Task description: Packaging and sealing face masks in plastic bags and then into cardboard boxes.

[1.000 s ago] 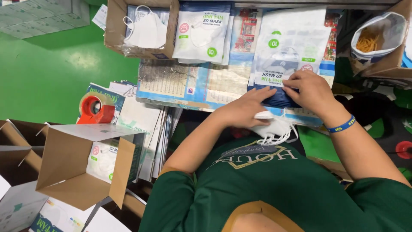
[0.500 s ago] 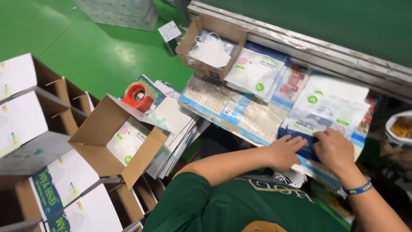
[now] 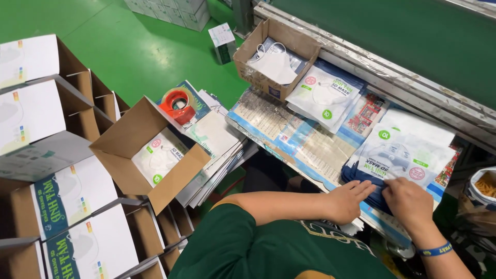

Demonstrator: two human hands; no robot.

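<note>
My left hand (image 3: 349,200) and my right hand (image 3: 407,202) meet on a dark blue mask pack (image 3: 368,182) at the near edge of the work surface, fingers pinching its edge. A stack of white mask packets with green dots (image 3: 403,155) lies just beyond it. To the left stands an open brown carton (image 3: 135,147) with a white packet (image 3: 161,157) lying inside. A red tape dispenser (image 3: 177,105) sits behind that carton on a pile of flat printed sheets (image 3: 217,142).
A small cardboard tray of loose white masks (image 3: 274,57) sits at the back, next to another mask packet (image 3: 324,95). Folded white cartons (image 3: 46,155) stand in rows at left on the green floor (image 3: 129,46). A bag with yellow pieces (image 3: 483,191) is at right.
The view has swung left and down, bringing the open carton and stacked cartons into sight. Both hands have stayed on the dark blue pack.
</note>
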